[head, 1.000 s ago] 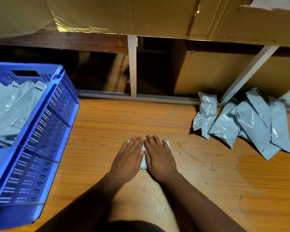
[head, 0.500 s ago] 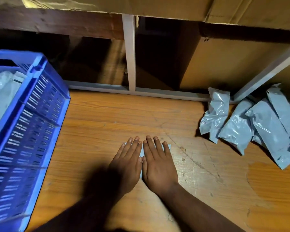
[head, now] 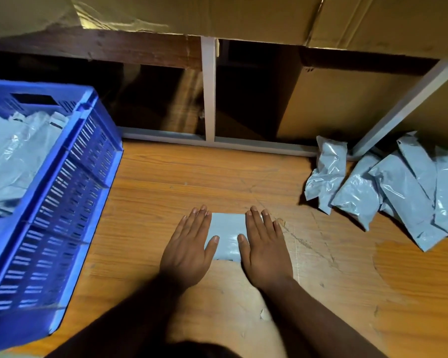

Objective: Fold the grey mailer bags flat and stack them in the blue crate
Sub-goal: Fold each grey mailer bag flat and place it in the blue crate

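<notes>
A small folded grey mailer bag lies flat on the wooden table in front of me. My left hand presses its left edge with straight fingers. My right hand presses its right edge the same way, so the bag's middle shows between them. The blue crate stands at the left and holds several flattened grey bags. A pile of several puffy, unfolded grey bags lies at the right.
The wooden table is scratched and worn near my right hand. A white metal frame runs along the table's far edge. Cardboard boxes stand behind it and overhead.
My hands were side by side over the bag; they have slid apart to its left and right edges, uncovering its middle.
</notes>
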`<state>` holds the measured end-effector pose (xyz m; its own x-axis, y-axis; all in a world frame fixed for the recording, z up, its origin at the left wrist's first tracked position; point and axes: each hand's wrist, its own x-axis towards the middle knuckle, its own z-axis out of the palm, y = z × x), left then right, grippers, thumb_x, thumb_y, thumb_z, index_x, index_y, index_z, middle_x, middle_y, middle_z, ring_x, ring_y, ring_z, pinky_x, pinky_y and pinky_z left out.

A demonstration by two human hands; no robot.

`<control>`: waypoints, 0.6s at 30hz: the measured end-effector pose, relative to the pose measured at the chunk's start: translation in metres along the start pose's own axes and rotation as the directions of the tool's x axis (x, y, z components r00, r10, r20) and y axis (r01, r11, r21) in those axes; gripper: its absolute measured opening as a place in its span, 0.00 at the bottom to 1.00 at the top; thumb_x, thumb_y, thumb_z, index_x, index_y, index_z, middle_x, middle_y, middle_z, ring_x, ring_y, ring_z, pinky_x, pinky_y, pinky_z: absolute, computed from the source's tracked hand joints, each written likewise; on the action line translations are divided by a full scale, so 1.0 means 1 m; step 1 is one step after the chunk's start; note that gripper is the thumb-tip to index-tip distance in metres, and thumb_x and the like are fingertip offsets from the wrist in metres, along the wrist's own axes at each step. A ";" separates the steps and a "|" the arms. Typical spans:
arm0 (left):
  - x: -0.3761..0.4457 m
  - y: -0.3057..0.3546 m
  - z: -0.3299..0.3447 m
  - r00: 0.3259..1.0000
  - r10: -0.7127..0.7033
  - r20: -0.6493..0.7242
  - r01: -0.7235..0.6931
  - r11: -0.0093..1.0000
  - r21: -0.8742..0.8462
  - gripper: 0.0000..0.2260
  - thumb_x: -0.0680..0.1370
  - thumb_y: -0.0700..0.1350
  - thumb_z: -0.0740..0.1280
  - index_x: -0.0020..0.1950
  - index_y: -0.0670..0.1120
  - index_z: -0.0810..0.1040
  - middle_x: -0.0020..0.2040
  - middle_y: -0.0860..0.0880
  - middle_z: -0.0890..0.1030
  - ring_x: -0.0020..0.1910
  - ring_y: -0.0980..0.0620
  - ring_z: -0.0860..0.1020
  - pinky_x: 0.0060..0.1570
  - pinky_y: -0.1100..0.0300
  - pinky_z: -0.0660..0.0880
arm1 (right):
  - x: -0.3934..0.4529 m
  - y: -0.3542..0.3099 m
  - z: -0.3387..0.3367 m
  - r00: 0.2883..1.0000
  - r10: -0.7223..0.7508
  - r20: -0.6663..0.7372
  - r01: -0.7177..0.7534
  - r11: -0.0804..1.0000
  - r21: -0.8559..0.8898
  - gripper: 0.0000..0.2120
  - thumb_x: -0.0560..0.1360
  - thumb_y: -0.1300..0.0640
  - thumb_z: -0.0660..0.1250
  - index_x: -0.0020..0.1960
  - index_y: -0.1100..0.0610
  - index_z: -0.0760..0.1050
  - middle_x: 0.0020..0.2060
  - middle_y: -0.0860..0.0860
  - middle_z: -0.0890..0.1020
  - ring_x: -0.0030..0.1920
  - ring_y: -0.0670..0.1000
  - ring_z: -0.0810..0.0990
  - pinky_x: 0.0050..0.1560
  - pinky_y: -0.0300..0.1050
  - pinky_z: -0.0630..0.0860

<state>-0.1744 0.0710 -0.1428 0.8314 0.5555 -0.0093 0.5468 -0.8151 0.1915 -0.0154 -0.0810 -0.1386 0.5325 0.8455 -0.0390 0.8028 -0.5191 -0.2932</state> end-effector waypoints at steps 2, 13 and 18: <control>-0.003 0.002 -0.002 0.999 -0.015 0.035 0.015 1.000 0.012 0.30 0.86 0.61 0.43 0.84 0.46 0.55 0.84 0.50 0.53 0.83 0.52 0.50 0.81 0.52 0.49 | 0.000 -0.003 0.001 1.000 -0.002 0.009 0.002 1.000 0.003 0.30 0.86 0.43 0.43 0.84 0.55 0.52 0.84 0.49 0.51 0.84 0.51 0.45 0.82 0.56 0.50; -0.005 0.004 -0.015 0.991 -0.095 0.098 0.102 0.992 -0.068 0.34 0.80 0.65 0.34 0.84 0.50 0.39 0.83 0.55 0.37 0.79 0.58 0.34 0.77 0.60 0.32 | -0.012 0.002 -0.006 0.997 0.072 0.017 -0.072 0.997 0.009 0.34 0.85 0.37 0.39 0.85 0.53 0.45 0.84 0.48 0.44 0.83 0.51 0.41 0.81 0.51 0.37; 0.002 0.020 -0.025 1.000 0.024 0.014 -0.022 0.994 -0.109 0.33 0.81 0.62 0.30 0.83 0.48 0.42 0.82 0.54 0.41 0.82 0.55 0.40 0.78 0.59 0.36 | 0.000 -0.013 -0.018 0.998 0.015 -0.059 -0.013 1.000 0.020 0.30 0.85 0.43 0.41 0.84 0.54 0.56 0.83 0.50 0.56 0.83 0.53 0.50 0.82 0.53 0.44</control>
<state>-0.1641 0.0594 -0.1147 0.8454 0.5339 -0.0185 0.5145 -0.8044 0.2972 -0.0211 -0.0769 -0.1177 0.5590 0.8291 0.0128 0.7900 -0.5278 -0.3121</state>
